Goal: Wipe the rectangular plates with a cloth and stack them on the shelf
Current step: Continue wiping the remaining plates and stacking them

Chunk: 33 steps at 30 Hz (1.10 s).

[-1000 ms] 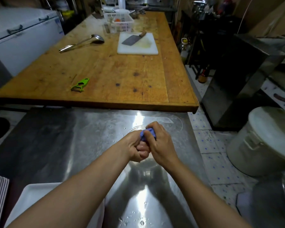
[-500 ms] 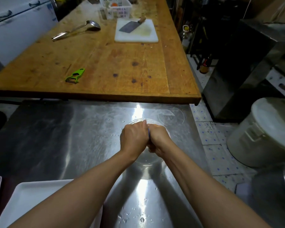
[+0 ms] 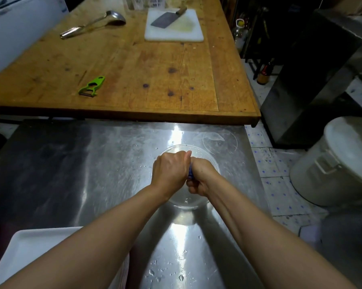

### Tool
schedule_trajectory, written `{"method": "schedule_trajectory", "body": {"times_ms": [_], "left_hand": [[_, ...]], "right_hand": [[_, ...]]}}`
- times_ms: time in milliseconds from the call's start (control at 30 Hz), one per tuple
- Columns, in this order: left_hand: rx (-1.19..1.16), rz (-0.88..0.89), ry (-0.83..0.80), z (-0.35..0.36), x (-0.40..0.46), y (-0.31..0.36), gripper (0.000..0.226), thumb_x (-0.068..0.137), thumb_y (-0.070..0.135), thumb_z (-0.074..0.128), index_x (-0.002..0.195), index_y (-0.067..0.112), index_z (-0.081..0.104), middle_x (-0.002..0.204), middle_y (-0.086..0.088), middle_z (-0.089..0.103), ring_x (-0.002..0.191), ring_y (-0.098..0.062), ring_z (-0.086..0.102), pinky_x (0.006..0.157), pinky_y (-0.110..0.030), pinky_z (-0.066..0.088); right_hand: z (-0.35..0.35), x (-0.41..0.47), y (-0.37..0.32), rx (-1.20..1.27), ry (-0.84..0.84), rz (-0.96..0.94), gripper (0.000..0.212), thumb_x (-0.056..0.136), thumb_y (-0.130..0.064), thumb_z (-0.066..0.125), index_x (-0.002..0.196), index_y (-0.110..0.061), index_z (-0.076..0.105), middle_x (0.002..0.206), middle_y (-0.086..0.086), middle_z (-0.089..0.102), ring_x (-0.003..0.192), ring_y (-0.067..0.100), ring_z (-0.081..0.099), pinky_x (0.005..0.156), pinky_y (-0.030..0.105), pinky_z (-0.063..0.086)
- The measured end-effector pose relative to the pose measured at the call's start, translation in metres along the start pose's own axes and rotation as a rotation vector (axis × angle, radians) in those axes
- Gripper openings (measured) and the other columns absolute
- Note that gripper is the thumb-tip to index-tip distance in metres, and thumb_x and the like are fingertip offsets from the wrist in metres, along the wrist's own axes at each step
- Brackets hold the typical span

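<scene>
Both hands are pressed together over a clear glass bowl (image 3: 212, 161) on the steel counter (image 3: 92, 174). My left hand (image 3: 169, 170) and my right hand (image 3: 201, 178) grip a blue cloth (image 3: 190, 174) between them; only a thin strip of it shows. A white rectangular plate (image 3: 29, 251) lies at the near left edge of the counter, partly under my left forearm.
A wooden table (image 3: 134, 65) stands beyond the counter with a green peeler (image 3: 91, 86), a ladle (image 3: 92, 25) and a white cutting board (image 3: 174, 26) bearing a cleaver. A white lidded bucket (image 3: 338, 161) sits on the tiled floor at the right. Water drops dot the counter.
My hands have closed tighter around the blue cloth, which showed more a second ago. The view has tilted down and slightly closer to the counter.
</scene>
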<state>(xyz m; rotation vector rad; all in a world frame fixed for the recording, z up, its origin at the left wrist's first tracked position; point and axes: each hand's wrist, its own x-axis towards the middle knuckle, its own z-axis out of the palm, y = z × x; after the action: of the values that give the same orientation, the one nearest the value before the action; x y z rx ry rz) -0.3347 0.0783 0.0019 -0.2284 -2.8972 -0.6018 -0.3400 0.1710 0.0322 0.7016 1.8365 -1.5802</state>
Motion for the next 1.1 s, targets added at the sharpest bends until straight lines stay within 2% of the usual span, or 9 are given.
{"method": "schedule_trajectory", "body": {"times_ms": [167,333,433,533,700,800,900,1000,1100], "left_hand": [[-0.258,-0.178,-0.079,-0.015,0.001,0.009,0.071,0.09,0.068,0.02,0.066,0.009,0.052,0.067,-0.007,0.057,0.067,-0.023,0.053,0.063,-0.034,0.041],[-0.819,-0.668,-0.198,-0.037,0.001,0.015,0.037,0.096,0.033,0.041,0.068,0.012,0.053,0.051,0.0,0.04,0.047,-0.017,0.035,0.047,-0.023,0.026],[-1.252,-1.073,-0.375,-0.053,0.004,0.011,0.032,0.089,0.024,0.042,0.058,0.019,0.036,0.038,0.005,0.025,0.03,-0.008,0.019,0.038,-0.01,0.015],[-1.396,-1.217,-0.592,-0.067,0.005,0.014,0.036,0.082,0.021,0.046,0.05,0.022,0.03,0.034,0.006,0.022,0.025,-0.006,0.015,0.037,-0.009,0.009],[-1.271,-1.126,-0.677,-0.075,-0.003,0.029,0.046,0.087,0.034,0.05,0.048,0.022,0.029,0.037,0.006,0.024,0.028,-0.006,0.017,0.037,-0.011,0.012],[-1.05,-0.933,-0.365,-0.072,-0.004,0.037,0.037,0.093,0.031,0.04,0.061,0.014,0.041,0.051,0.0,0.035,0.041,-0.013,0.029,0.044,-0.018,0.022],[-0.682,-0.707,-0.122,-0.064,-0.006,0.036,0.042,0.097,0.03,0.033,0.066,0.01,0.051,0.066,-0.007,0.052,0.065,-0.023,0.053,0.059,-0.027,0.036],[-0.409,-0.488,-0.001,-0.053,-0.007,0.029,0.046,0.1,0.024,0.029,0.071,0.002,0.056,0.082,-0.019,0.063,0.089,-0.035,0.06,0.073,-0.033,0.04],[-0.262,-0.267,0.05,-0.04,-0.005,0.023,0.054,0.099,0.024,0.013,0.092,-0.002,0.06,0.086,-0.018,0.064,0.083,-0.033,0.059,0.07,-0.032,0.039]], "right_hand": [[-0.007,0.0,-0.006,0.104,-0.004,-0.04,0.034,0.095,-0.023,0.036,0.068,-0.012,0.052,0.039,0.0,0.035,0.034,0.01,0.024,0.04,0.013,0.022],[-0.011,-0.014,-0.008,0.223,-0.12,-0.155,0.041,0.101,-0.045,0.027,0.09,-0.017,0.055,0.051,0.005,0.043,0.045,0.013,0.032,0.044,0.018,0.024],[-0.011,-0.029,0.0,-0.041,-0.05,-0.494,0.027,0.1,-0.038,0.031,0.116,-0.026,0.049,0.085,0.003,0.06,0.069,0.016,0.053,0.057,0.028,0.042],[-0.012,-0.034,0.014,-0.363,0.019,-0.9,0.032,0.096,-0.04,0.042,0.128,-0.035,0.042,0.115,-0.004,0.051,0.099,0.009,0.053,0.084,0.025,0.044],[-0.006,-0.032,0.01,-0.556,0.328,-1.068,0.036,0.086,-0.056,0.038,0.081,-0.021,0.041,0.069,-0.003,0.048,0.064,0.016,0.048,0.058,0.031,0.038],[0.002,-0.03,-0.002,-0.181,0.271,-0.794,0.038,0.092,-0.038,0.048,0.063,-0.018,0.035,0.056,-0.002,0.037,0.053,0.015,0.036,0.05,0.03,0.03],[0.006,-0.029,-0.013,0.082,0.058,-0.474,0.032,0.094,-0.03,0.047,0.067,-0.014,0.041,0.051,0.004,0.035,0.043,0.016,0.03,0.043,0.02,0.022],[0.006,-0.031,-0.017,0.17,-0.029,-0.252,0.027,0.092,-0.019,0.045,0.065,-0.014,0.044,0.041,0.001,0.034,0.033,0.011,0.026,0.041,0.015,0.02],[0.005,-0.027,-0.015,0.204,-0.052,-0.101,0.027,0.085,-0.01,0.042,0.059,-0.017,0.042,0.037,-0.002,0.03,0.03,0.009,0.023,0.038,0.012,0.02]]}}
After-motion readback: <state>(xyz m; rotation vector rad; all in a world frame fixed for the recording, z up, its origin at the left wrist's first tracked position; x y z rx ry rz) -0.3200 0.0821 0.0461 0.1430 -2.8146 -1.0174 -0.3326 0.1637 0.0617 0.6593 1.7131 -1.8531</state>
